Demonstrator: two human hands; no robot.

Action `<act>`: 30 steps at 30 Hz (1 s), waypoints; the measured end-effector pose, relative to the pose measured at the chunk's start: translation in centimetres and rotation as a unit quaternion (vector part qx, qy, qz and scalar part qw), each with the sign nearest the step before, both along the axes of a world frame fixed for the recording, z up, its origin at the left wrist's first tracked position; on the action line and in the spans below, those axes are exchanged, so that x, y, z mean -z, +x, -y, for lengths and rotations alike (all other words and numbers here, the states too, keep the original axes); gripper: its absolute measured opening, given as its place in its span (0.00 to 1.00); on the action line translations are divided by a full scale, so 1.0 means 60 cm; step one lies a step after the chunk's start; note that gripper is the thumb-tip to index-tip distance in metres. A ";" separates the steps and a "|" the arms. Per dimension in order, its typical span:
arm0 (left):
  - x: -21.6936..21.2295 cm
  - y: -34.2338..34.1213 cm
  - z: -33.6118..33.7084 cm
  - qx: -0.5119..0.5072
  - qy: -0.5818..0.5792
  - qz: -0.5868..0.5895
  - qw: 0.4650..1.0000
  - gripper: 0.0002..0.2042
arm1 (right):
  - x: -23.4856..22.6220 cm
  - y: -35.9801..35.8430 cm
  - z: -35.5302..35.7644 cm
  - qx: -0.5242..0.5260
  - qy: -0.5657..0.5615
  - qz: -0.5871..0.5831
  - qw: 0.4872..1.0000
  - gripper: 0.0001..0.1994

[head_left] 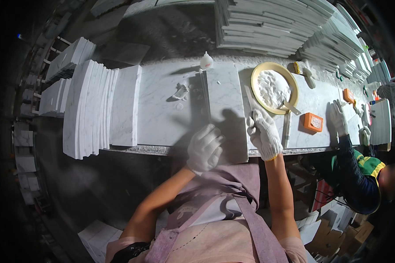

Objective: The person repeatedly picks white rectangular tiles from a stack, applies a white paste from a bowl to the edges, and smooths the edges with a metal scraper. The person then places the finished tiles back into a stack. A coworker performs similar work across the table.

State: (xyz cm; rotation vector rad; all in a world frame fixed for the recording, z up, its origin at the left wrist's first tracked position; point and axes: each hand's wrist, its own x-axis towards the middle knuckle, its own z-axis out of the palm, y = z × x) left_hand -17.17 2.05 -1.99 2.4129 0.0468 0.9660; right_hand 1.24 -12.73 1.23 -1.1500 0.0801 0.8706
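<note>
Both my hands wear white knit gloves. My left hand [205,148] is at the near left side of a long marble tile [226,94], its fingers curled; whether anything is inside them is hidden. My right hand [266,135] is closed around a putty knife [250,97], whose narrow pale blade points away from me beside the tile's right edge. Just beyond that hand stands a yellow-rimmed bowl [254,83] of white powder or paste. A second flat scraper [292,108] lies across the bowl's near rim.
A small bottle [206,60] and a crumpled scrap [180,92] are on the marble worktop [162,122]. An orange box [313,122] lies right of the bowl. Tile stacks stand left [85,109] and far right [272,26]. A co-worker's gloved hand [338,118] rests at right.
</note>
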 end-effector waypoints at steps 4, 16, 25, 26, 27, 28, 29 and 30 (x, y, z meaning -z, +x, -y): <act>0.016 -0.005 0.003 -0.021 0.021 -0.009 1.000 0.15 | 0.013 -0.036 0.046 -0.066 0.118 -0.018 0.991 0.11; -0.005 0.018 -0.035 -0.053 0.075 -0.018 0.996 0.07 | 0.023 -0.085 0.122 -0.031 0.136 -0.109 0.984 0.13; 0.003 0.202 -0.247 -0.261 -0.017 -0.145 0.954 0.23 | 0.018 -0.125 0.199 -0.007 0.249 -0.201 0.947 0.26; 0.006 0.219 -0.260 -0.262 -0.018 -0.154 0.952 0.25 | 0.020 -0.129 0.207 0.008 0.253 -0.224 0.941 0.24; 0.009 0.233 -0.273 -0.254 -0.034 -0.177 0.950 0.26 | 0.023 -0.135 0.213 0.017 0.227 -0.178 0.957 0.22; 0.012 0.246 -0.282 -0.251 -0.064 -0.203 0.944 0.27 | 0.026 -0.141 0.217 0.037 0.199 -0.141 0.969 0.21; 0.017 0.258 -0.289 -0.242 -0.085 -0.208 0.944 0.27 | 0.029 -0.144 0.222 0.048 0.218 -0.110 0.969 0.19; 0.022 0.266 -0.294 -0.230 -0.111 -0.217 0.942 0.27 | 0.030 -0.148 0.225 0.064 0.173 -0.129 0.974 0.18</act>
